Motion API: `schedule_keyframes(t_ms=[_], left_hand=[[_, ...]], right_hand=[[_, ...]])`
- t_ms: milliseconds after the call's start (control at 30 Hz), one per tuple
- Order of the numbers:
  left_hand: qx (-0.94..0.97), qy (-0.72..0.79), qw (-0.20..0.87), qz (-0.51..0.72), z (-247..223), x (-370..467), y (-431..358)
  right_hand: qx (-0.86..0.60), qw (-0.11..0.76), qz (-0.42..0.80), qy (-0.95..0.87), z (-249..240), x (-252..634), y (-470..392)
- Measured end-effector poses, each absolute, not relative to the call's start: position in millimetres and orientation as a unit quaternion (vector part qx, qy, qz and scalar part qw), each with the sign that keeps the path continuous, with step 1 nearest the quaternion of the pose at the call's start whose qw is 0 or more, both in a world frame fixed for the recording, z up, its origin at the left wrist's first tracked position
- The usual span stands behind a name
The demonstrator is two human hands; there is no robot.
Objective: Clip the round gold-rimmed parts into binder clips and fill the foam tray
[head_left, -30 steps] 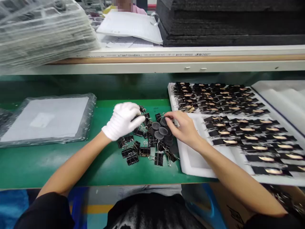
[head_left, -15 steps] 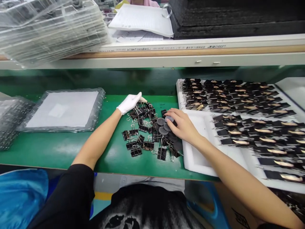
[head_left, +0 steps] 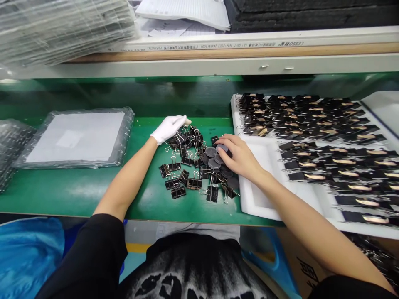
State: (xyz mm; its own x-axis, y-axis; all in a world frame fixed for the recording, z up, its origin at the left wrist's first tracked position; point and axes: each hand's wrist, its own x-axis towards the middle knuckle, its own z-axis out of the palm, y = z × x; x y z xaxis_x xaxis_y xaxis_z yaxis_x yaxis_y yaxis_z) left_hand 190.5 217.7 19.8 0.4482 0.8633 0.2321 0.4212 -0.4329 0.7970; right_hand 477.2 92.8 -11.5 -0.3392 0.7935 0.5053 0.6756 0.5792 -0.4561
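My left hand (head_left: 170,128), in a white glove with a bare fingertip showing, is at the far left edge of a heap of black binder clips (head_left: 193,183) with silver wire handles. Its thumb and fingers are drawn together over the clips, and what they hold, if anything, is hidden. My bare right hand (head_left: 238,155) rests on a pile of dark grey round discs (head_left: 213,163) at the heap's right side. The thumb and forefinger close on one disc (head_left: 222,148) at the top; the other fingers curl over the pile, partly out of sight.
On the right, a white foam tray (head_left: 260,203) carries rows of black binder clips (head_left: 314,110) with beige pieces in them. To the left lie clear plastic trays (head_left: 124,137) with a white sheet (head_left: 77,135). A shelf edge (head_left: 199,66) crosses behind the green bench (head_left: 140,203).
The view has tipped slightly, so the bench sits a little higher in the picture. My left thumb has come closer to its fingertip. My right hand stays on the discs.
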Motion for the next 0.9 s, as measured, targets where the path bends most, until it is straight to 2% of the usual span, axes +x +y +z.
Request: schedule_keyframes(t_ms=[167, 367, 900], left_hand=[[0.778, 0.398, 0.341, 0.346, 17.4, 189.0, 221.4], [0.814, 0.403, 0.335, 0.251, 25.2, 188.1, 214.5], [0.821, 0.41, 0.314, 0.243, 20.3, 185.1, 215.9]], right_hand=[[-0.455, 0.354, 0.08, -0.813, -11.3, 477.2, 92.4], [-0.455, 0.351, 0.074, -0.815, -12.4, 477.0, 93.0], [-0.463, 0.334, 0.065, -0.818, -11.8, 475.5, 89.0]])
